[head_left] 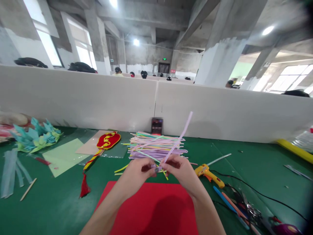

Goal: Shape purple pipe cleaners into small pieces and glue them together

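Green desk had an unused-looking pile; our left fingers and right fingers pinched a lilac stem, maybe half-shaped.

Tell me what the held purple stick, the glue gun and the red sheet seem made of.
Purple stick: probably chenille, judging by its matte, soft-edged look. Glue gun: likely hard plastic, smooth, molded and evenly colored. Red sheet: matte, flat; paper, card or felt possible.

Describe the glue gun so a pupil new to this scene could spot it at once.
Find the red sheet on the green table. Off its far right corner, just past the right hand, lies the glue gun. Its yellow body and orange trigger set it apart from the slender blue rod nearby.
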`<state>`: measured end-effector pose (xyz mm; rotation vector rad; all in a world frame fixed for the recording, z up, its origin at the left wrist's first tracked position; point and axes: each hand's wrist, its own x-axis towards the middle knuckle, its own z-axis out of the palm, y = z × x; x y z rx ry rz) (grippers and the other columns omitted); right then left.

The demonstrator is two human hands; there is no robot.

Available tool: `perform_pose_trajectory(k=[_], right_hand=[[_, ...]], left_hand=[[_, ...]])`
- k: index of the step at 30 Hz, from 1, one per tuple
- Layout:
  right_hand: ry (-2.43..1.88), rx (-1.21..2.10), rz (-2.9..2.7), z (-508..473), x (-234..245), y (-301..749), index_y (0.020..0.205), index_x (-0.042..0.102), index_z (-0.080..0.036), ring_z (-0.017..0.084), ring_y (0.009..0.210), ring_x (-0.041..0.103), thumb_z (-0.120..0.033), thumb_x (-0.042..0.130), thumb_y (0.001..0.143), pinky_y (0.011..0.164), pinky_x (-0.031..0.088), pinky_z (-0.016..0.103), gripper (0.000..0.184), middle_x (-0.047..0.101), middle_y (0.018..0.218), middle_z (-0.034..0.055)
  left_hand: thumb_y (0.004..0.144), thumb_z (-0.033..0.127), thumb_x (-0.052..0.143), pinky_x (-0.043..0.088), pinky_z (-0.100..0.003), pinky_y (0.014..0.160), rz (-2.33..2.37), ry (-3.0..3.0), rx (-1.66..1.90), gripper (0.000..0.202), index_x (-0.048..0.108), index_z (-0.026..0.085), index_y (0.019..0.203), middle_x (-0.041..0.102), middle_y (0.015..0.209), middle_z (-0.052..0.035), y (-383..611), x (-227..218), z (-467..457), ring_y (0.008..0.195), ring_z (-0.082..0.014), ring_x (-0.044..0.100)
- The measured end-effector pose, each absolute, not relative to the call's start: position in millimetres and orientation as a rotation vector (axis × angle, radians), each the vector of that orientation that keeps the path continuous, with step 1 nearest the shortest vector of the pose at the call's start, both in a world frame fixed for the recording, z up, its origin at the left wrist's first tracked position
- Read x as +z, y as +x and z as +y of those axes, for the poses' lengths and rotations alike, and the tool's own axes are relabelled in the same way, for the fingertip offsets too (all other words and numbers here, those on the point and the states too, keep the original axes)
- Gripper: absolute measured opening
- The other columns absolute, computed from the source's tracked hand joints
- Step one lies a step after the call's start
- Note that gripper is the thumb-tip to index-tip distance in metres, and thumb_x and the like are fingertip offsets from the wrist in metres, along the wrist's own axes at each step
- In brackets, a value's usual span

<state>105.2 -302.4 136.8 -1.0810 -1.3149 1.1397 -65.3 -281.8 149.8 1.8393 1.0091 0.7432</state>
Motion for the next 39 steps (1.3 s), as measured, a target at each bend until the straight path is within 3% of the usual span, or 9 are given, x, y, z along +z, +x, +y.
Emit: perform_pose_trajectory(k=[11,16,20,23,26,29,32,39], right_hand=[[-1.151,1.157,-1.409,-306.1,135.3,109.6,0.068,0.063,-0.017,0.014,0.057,0.057,-0.027,0.067,0.065,0.057,0.048,0.025,0.011,0.06,0.06,-0.0014],[-1.206,0.715,-1.29,-301.7,133.1,103.6,0.073,0.062,-0.019,0.016,0.066,0.06,-0.026,0.061,0.071,0.062,0.048,0.027,0.008,0.063,0.072,0.0016],[-1.171,0.409,-1.412,-304.8,135.0,87.2,0.075,0.064,-0.022,0.018,0.075,0.057,-0.015,0.054,0.073,0.067,0.046,0.029,0.012,0.062,0.077,0.0028],[-1.145,0.436,-1.384,-306.8,135.0,79.3,0.077,0.064,-0.023,0.018,0.076,0.057,-0.016,0.054,0.073,0.069,0.047,0.029,0.012,0.062,0.078,0.0029],[-1.106,0.674,-1.274,-306.6,134.6,81.3,0.079,0.061,-0.022,0.017,0.071,0.06,-0.026,0.059,0.073,0.065,0.049,0.029,0.007,0.062,0.077,0.0026],[-1.023,0.927,-1.255,-306.7,136.6,88.7,0.076,0.059,-0.021,0.016,0.065,0.061,-0.031,0.064,0.069,0.061,0.052,0.027,0.013,0.061,0.072,0.0002],[-1.018,0.956,-1.245,-307.9,140.4,94.1,0.071,0.059,-0.02,0.014,0.063,0.061,-0.03,0.068,0.066,0.06,0.052,0.025,0.014,0.059,0.068,-0.0017],[-1.01,1.176,-1.109,-309.1,143.7,98.0,0.076,0.063,-0.018,0.016,0.067,0.063,-0.031,0.072,0.061,0.064,0.054,0.028,0.021,0.064,0.068,-0.0006]], left_hand=[[0.077,0.029,0.052,0.044,-0.024,0.061,1.002,1.957,0.692,0.014,0.06,0.019,0.075,0.065,0.071,0.0,-60.7,143.1,-281.9,0.067,-0.0157,0.059],[0.079,0.033,0.051,0.042,-0.034,0.086,1.228,2.103,1.174,0.03,0.055,0.025,0.108,0.06,0.101,-0.0047,-50.9,149.5,-293.0,0.099,-0.0219,0.053],[0.083,0.03,0.048,0.047,-0.028,0.075,1.11,2.162,1.159,0.031,0.049,0.027,0.113,0.056,0.099,-0.004,-41.3,149.9,-306.4,0.087,-0.0176,0.056],[0.085,0.028,0.044,0.045,-0.03,0.08,1.182,2.083,1.273,0.027,0.047,0.024,0.111,0.054,0.105,-0.0057,-39.7,146.3,-306.4,0.096,-0.0186,0.053],[0.084,0.032,0.045,0.04,-0.035,0.088,1.303,2.045,1.36,0.03,0.045,0.022,0.112,0.051,0.114,-0.0077,-45.0,145.2,-299.3,0.107,-0.0222,0.047],[0.085,0.035,0.041,0.043,-0.03,0.076,1.19,2.102,1.077,0.022,0.054,0.021,0.095,0.061,0.095,-0.0041,-52.4,148.3,-293.0,0.089,-0.0202,0.056],[0.087,0.035,0.037,0.041,-0.024,0.06,1.066,2.07,0.868,0.025,0.053,0.02,0.076,0.062,0.07,0.0008,-57.1,151.8,-290.6,0.065,-0.0153,0.056],[0.086,0.033,0.039,0.038,-0.021,0.058,1.049,2.085,0.898,0.025,0.053,0.019,0.069,0.06,0.064,0.002,-62.1,155.1,-288.2,0.059,-0.013,0.052]])
